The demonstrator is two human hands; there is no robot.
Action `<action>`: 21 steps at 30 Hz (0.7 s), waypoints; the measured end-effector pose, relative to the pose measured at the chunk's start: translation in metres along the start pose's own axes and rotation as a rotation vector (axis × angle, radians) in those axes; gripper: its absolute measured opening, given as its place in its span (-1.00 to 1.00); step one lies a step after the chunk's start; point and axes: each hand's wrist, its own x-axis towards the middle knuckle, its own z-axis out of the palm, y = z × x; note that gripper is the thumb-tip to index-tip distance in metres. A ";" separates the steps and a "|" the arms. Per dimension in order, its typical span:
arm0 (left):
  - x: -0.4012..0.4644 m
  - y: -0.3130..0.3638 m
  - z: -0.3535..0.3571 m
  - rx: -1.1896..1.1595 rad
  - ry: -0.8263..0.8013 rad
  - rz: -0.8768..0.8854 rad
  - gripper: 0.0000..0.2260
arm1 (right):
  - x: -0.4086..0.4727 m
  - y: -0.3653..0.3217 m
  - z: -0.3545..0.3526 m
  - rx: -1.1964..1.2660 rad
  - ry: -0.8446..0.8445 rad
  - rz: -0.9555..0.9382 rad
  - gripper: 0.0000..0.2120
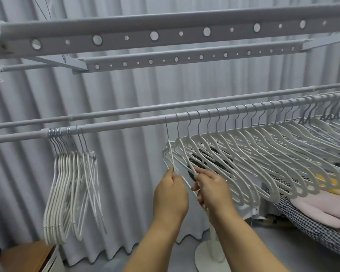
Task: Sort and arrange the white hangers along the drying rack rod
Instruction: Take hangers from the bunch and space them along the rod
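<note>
Two hands, left hand (pixel 170 190) and right hand (pixel 212 188), each pinch a hanger (pixel 170 152) at centre; sorted bunch (pixel 71 185) at nine o'clock, long row (pixel 263 154) at three o'clock awaits.

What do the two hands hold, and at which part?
Left hand pinches the end hanger's lower arm; right hand grips the next hanger's lower arm.

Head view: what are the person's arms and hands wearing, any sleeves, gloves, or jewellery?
Nothing worn shows. Both forearms are bare up to the frame's lower edge, with no sleeve in view. The left hand and right hand have no gloves, and no rings, watch or bracelet are visible at fingers or wrists. Fingernails look short and unpainted.
</note>
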 end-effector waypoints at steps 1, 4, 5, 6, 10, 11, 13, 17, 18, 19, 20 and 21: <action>0.001 0.000 -0.001 0.009 0.000 0.003 -0.65 | 0.000 0.001 0.000 -0.030 0.005 -0.014 -0.78; 0.001 -0.001 -0.006 0.044 0.009 0.012 -0.70 | -0.004 0.002 0.000 -0.332 0.069 -0.141 -0.74; 0.000 0.000 -0.007 0.070 0.015 0.010 -0.70 | -0.006 0.002 0.000 -0.526 0.120 -0.212 -0.72; -0.001 0.001 -0.011 0.107 0.024 0.012 -0.68 | -0.009 0.002 0.001 -0.717 0.190 -0.286 -0.71; -0.005 0.007 -0.031 0.296 0.108 0.048 -0.58 | -0.018 -0.006 0.017 -0.935 0.362 -0.523 -0.70; -0.005 0.008 -0.038 0.331 0.136 0.064 -0.57 | -0.019 -0.007 0.024 -0.917 0.364 -0.585 -0.71; -0.006 0.009 -0.053 0.359 0.177 0.094 -0.56 | -0.023 -0.010 0.041 -0.856 0.323 -0.684 -0.69; -0.005 0.005 -0.088 0.366 0.285 0.154 -0.58 | -0.034 -0.013 0.083 -0.716 0.130 -0.717 -0.81; -0.002 0.002 -0.099 0.366 0.316 0.174 -0.58 | -0.036 -0.012 0.094 -0.694 0.085 -0.715 -0.85; 0.001 -0.001 -0.109 0.368 0.344 0.191 -0.59 | -0.038 -0.011 0.105 -0.670 0.047 -0.711 -0.88; 0.005 -0.004 -0.121 0.369 0.368 0.194 -0.61 | -0.040 -0.009 0.116 -0.646 0.011 -0.699 -0.89; 0.009 -0.007 -0.132 0.375 0.385 0.190 -0.63 | -0.042 -0.007 0.126 -0.627 -0.028 -0.672 -0.88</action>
